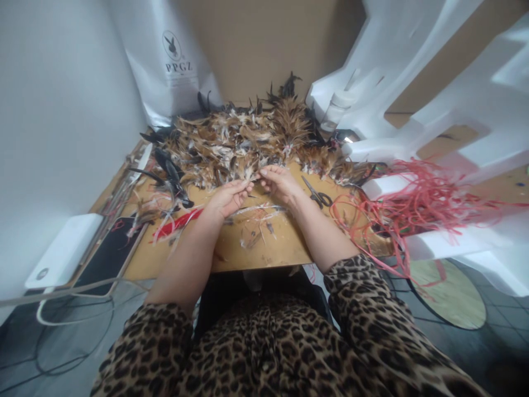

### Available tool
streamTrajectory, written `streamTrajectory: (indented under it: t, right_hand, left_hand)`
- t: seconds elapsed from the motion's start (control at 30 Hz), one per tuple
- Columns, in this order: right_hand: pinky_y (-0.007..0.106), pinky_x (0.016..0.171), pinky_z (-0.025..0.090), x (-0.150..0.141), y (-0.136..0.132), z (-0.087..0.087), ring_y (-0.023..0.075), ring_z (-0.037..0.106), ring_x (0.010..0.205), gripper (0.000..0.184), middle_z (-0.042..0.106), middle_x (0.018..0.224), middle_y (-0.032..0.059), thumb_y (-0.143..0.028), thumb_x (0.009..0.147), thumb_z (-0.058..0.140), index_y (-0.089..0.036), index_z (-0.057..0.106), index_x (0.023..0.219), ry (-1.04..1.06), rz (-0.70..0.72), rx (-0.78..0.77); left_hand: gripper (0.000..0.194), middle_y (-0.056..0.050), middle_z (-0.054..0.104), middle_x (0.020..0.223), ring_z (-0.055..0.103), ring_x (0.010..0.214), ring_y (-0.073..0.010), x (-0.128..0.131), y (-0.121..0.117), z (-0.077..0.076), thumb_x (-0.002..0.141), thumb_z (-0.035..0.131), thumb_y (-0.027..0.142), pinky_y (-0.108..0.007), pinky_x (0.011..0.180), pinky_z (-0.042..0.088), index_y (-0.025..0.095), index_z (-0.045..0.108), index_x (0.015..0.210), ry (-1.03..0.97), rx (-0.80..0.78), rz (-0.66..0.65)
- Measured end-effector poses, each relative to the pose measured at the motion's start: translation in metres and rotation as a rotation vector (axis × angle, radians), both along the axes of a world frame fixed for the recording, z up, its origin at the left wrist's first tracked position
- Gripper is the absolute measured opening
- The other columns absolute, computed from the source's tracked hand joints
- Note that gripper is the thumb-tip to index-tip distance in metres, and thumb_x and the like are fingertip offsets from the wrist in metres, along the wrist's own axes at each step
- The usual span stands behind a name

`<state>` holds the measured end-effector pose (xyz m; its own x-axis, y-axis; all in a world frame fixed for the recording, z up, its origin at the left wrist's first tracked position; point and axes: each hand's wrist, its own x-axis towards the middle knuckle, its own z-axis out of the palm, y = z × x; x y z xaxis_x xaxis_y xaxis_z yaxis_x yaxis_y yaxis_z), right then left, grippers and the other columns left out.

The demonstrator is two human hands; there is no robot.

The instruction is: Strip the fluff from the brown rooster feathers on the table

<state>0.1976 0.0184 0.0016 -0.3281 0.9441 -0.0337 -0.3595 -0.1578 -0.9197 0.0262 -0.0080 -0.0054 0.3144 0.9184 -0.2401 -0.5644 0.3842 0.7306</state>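
At the near edge of a large pile of brown, white and black feathers [235,132], my two hands almost meet fingertip to fingertip. My left hand [230,197] is closed in a pinch on what looks like the pale end of a feather [252,177]. Thumb and fingers of my right hand [281,183] are also pinched together, right beside it; whatever they grip is too small to make out. Black-handled scissors [317,194] lie just right of my right hand. A red strip [177,225] rests left of my left wrist, near some dark feathers [169,171].
A tangle of pink-red ribbon strands [425,198] spreads over white foam pieces [463,237] at right. A clear bottle [336,110] stands behind the feathers. Left are a white power bank [64,251] with a cable and a dark phone [107,253]. The wooden tabletop [264,248] holds scattered scraps.
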Motion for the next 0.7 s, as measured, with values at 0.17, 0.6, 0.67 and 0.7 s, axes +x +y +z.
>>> streamTrajectory:
  t: [0.17, 0.6, 0.67, 0.7]
  right_hand:
    - [0.016, 0.042, 0.034, -0.006, -0.004, 0.001, 0.0038, 0.049, 0.048, 0.036, 0.065, 0.069, -0.0007, -0.035, 0.053, 0.078, -0.015, 0.062, 0.078, -0.053, -0.005, -0.091]
    - [0.017, 0.042, 0.028, -0.019, -0.008, -0.006, 0.0037, 0.041, 0.044, 0.031, 0.057, 0.053, -0.0040, -0.035, 0.051, 0.077, -0.015, 0.056, 0.063, -0.075, -0.120, -0.036]
    - [0.017, 0.042, 0.026, -0.018, -0.007, -0.006, 0.0038, 0.039, 0.043, 0.031, 0.054, 0.050, -0.0050, -0.037, 0.052, 0.076, -0.015, 0.055, 0.062, -0.100, -0.127, -0.010]
    - [0.018, 0.042, 0.026, -0.018, -0.007, -0.005, 0.0038, 0.038, 0.043, 0.031, 0.052, 0.049, -0.0054, -0.038, 0.053, 0.075, -0.015, 0.055, 0.061, -0.116, -0.132, 0.008]
  left_hand:
    - [0.010, -0.005, 0.067, 0.070, 0.061, 0.058, -0.0037, 0.002, 0.000, 0.001, 0.076, 0.056, 0.003, -0.009, 0.053, 0.046, 0.007, 0.064, 0.073, 0.048, 0.065, 0.082]
    - [0.006, -0.007, 0.069, 0.077, 0.064, 0.062, -0.0079, 0.005, -0.001, 0.000, 0.072, 0.064, 0.008, -0.013, 0.052, 0.047, 0.007, 0.064, 0.078, 0.114, 0.121, 0.077]
    - [0.004, -0.006, 0.069, 0.075, 0.065, 0.060, -0.0081, 0.005, 0.000, -0.001, 0.073, 0.062, 0.007, -0.012, 0.050, 0.047, 0.008, 0.062, 0.077, 0.089, 0.085, 0.103]
    - [0.003, -0.006, 0.069, 0.073, 0.064, 0.059, -0.0081, 0.004, 0.001, -0.001, 0.074, 0.061, 0.006, -0.012, 0.049, 0.046, 0.008, 0.061, 0.076, 0.082, 0.066, 0.118]
